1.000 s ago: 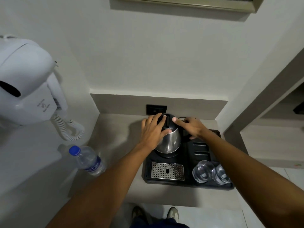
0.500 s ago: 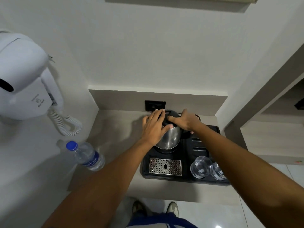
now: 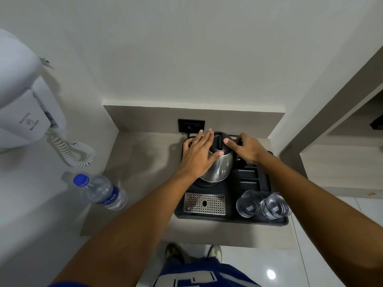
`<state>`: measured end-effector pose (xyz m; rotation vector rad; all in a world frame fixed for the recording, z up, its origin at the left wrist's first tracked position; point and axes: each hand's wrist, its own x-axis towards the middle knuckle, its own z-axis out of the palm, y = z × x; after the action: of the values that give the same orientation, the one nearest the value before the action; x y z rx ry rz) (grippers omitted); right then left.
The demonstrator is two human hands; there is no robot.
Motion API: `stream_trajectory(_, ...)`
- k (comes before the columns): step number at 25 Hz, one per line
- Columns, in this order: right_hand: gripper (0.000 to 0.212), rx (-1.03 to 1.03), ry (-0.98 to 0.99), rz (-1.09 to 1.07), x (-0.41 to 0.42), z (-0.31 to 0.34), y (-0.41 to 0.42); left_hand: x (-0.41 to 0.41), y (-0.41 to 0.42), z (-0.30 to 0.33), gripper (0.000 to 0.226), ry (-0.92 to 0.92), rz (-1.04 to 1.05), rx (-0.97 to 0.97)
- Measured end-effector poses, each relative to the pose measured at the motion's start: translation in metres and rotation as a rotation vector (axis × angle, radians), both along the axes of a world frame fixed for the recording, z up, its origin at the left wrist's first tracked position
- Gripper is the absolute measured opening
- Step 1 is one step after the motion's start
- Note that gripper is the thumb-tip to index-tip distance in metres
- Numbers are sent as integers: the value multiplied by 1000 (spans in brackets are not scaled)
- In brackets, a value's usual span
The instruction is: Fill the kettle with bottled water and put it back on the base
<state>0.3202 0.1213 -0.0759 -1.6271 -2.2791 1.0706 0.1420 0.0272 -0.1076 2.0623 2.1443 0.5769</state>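
A steel kettle (image 3: 218, 168) with a black lid stands on its base at the back of a black tray (image 3: 232, 217). My left hand (image 3: 198, 156) is cupped around the kettle's left side, thumb across the front of the lid. My right hand (image 3: 247, 149) sits on the black handle at the kettle's right, with the thumb pressing on the lid's edge. The lid looks closed. A capped water bottle (image 3: 102, 192) with a blue cap stands on the counter to the left, apart from both hands.
Two upturned glasses (image 3: 263, 205) and a perforated metal drip grid (image 3: 204, 203) sit at the tray's front. A wall socket (image 3: 191, 125) is behind the kettle. A white wall hair dryer (image 3: 27, 104) with coiled cord hangs at left. Walls enclose the counter (image 3: 145, 158).
My right hand has slid from the lid onto the handle, thumb resting at the lid's edge. My left hand stays on the kettle, which has not moved. The camera has tilted down slightly.
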Motion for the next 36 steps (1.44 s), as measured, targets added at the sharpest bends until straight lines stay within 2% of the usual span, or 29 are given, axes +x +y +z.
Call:
stream_trajectory(9, 82, -106, -27, 36, -18, 7, -7, -23, -17, -4, 77, 19, 10, 48)
stream_trajectory(14, 72, -97, 19, 16, -19, 2, -14, -26, -24, -8, 74, -36, 12, 28)
stream_trajectory(16, 56, -108, 137, -29, -9, -5, -15, -25, -25, -8, 74, -29, 26, 21)
stream_trajectory(18, 38, -210, 349, -126, 5, -15, -17, -25, -26, -6, 74, -12, 27, 6)
stream_trajectory(20, 29, -322, 547, -211, 15, -24, -24, -24, -27, -6, 74, 1, 28, -6)
stream_trajectory(23, 17, -428, 707, -337, 14, -28, -29, -22, -29, -4, 73, 15, 46, -13)
stream_trajectory(27, 4, -437, 633, -377, 13, -22, -19, -18, -29, -1, 73, -6, 57, -33)
stream_trajectory(33, 13, -330, 576, -379, 15, -18, -23, -22, -26, 6, 74, 32, 48, -77)
stream_trajectory(35, 19, -231, 525, -329, 15, -17, -26, -27, -27, 9, 77, 41, -14, -88)
stream_trajectory(36, 26, -149, 436, -275, 14, -14, -28, -30, -25, 14, 80, 40, -36, -99)
